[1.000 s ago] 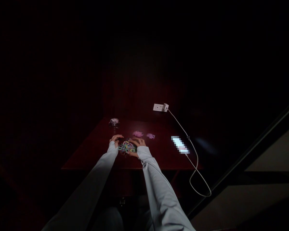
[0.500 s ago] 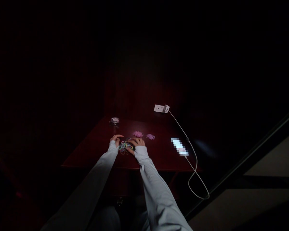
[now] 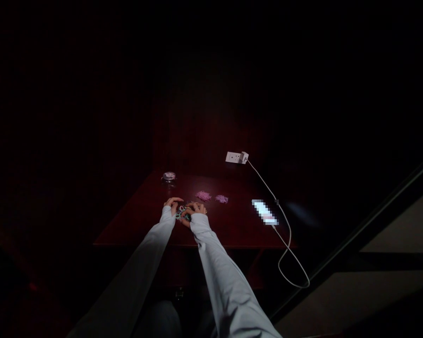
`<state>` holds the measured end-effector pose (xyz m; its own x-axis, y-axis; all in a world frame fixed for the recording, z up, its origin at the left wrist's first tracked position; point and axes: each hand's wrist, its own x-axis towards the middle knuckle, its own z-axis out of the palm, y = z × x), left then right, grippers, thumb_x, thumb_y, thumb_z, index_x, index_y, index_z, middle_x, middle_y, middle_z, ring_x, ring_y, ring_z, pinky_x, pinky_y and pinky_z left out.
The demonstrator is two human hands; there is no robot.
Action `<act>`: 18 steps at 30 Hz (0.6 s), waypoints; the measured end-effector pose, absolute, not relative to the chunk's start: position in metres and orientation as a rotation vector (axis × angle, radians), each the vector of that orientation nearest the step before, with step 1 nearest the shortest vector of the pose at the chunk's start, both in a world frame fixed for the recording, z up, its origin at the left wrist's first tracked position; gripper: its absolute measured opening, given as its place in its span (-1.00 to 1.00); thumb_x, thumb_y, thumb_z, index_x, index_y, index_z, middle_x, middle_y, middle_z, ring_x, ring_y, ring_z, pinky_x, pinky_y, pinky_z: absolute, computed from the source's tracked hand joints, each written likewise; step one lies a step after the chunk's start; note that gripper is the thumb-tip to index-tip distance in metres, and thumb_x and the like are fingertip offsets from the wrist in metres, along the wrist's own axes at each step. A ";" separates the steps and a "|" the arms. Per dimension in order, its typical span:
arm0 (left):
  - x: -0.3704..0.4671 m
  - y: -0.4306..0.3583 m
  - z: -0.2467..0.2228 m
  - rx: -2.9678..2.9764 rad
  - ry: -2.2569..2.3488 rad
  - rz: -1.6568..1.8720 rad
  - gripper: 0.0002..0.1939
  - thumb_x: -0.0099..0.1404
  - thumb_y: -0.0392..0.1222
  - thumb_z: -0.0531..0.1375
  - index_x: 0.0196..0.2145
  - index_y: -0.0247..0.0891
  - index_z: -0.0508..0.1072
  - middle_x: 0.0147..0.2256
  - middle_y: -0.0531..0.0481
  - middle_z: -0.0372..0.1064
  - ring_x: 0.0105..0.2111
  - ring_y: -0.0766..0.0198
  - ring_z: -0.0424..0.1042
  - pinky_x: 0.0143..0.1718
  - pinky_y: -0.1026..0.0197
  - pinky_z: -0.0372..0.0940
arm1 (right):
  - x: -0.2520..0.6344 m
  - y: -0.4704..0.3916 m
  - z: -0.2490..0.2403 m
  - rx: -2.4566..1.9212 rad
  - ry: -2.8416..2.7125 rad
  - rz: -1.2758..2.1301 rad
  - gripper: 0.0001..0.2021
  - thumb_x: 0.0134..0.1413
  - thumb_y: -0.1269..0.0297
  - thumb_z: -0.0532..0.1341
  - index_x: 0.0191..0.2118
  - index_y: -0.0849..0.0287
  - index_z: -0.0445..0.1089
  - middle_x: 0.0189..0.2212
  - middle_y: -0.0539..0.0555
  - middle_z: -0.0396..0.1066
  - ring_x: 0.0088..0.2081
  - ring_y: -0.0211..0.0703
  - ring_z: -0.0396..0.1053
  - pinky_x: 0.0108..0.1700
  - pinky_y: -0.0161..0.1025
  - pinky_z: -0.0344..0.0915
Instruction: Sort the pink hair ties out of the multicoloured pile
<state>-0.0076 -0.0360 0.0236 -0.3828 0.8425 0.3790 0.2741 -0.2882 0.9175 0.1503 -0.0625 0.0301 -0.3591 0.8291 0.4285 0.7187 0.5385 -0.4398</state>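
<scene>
On the dark red table (image 3: 144, 234) a pile of small multicoloured loops (image 3: 182, 213), which look like elastic hair ties, lies between my hands. My left hand (image 3: 172, 204) curves round the pile's left and far side, fingers stretched and apart from the thumb. From the right my right hand (image 3: 194, 209) spreads over the pile, its thumb on the near side and its fingers on the far side, touching the loops. It covers much of the pile. Behind it sit a pink heap of small loops (image 3: 203, 195) and a smaller purple heap (image 3: 222, 199).
A round clear container (image 3: 168, 178) stands at the table's back left. On the right lies a lit phone (image 3: 264, 212) with a white cable (image 3: 289, 225) running to a plug in the wall socket (image 3: 234, 157). The cable loops past the table's edge. The surroundings are very dark.
My right hand has moved left, closer to my left hand, and the multicoloured pile between them is narrower. The view has shifted slightly.
</scene>
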 end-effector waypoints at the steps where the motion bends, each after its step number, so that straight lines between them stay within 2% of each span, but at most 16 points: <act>1: -0.007 -0.037 0.024 1.404 1.524 1.700 -0.77 0.19 -0.28 0.09 -0.43 -0.16 0.55 -0.23 -0.11 0.63 -0.10 0.02 0.57 0.14 -0.05 0.43 | 0.151 -0.062 0.030 -1.255 -2.161 0.248 -0.92 0.25 0.20 0.46 -0.15 -0.06 0.70 0.22 0.05 0.49 0.26 0.13 0.23 0.26 0.08 0.22; 9: -0.007 -0.042 0.029 1.481 1.535 1.682 -0.75 0.17 -0.29 0.09 -0.46 -0.14 0.57 -0.27 -0.07 0.65 -0.15 0.03 0.55 0.11 -0.04 0.44 | 0.152 -0.056 0.023 -1.255 -2.107 0.260 -0.94 0.28 0.28 0.42 -0.22 -0.03 0.69 0.14 0.08 0.53 0.19 0.11 0.27 0.19 0.03 0.24; 15: -0.005 -0.039 0.029 1.550 1.575 1.609 -0.74 0.21 -0.32 0.11 -0.47 -0.13 0.58 -0.30 -0.04 0.64 -0.19 0.07 0.54 0.02 0.03 0.46 | 0.153 -0.044 0.014 -1.286 -1.863 0.358 -0.89 0.26 0.18 0.43 -0.30 0.03 0.68 0.03 0.10 0.60 0.13 0.09 0.30 0.21 0.04 0.23; 18: -0.003 -0.036 0.029 1.584 1.560 1.567 -0.77 0.28 -0.31 0.15 -0.39 -0.13 0.60 -0.25 -0.06 0.65 -0.20 0.08 0.52 -0.02 0.04 0.46 | 0.150 -0.038 0.010 -1.347 -1.725 0.359 -0.88 0.20 0.19 0.47 -0.34 0.07 0.67 -0.03 0.11 0.61 0.11 0.10 0.33 0.21 0.04 0.24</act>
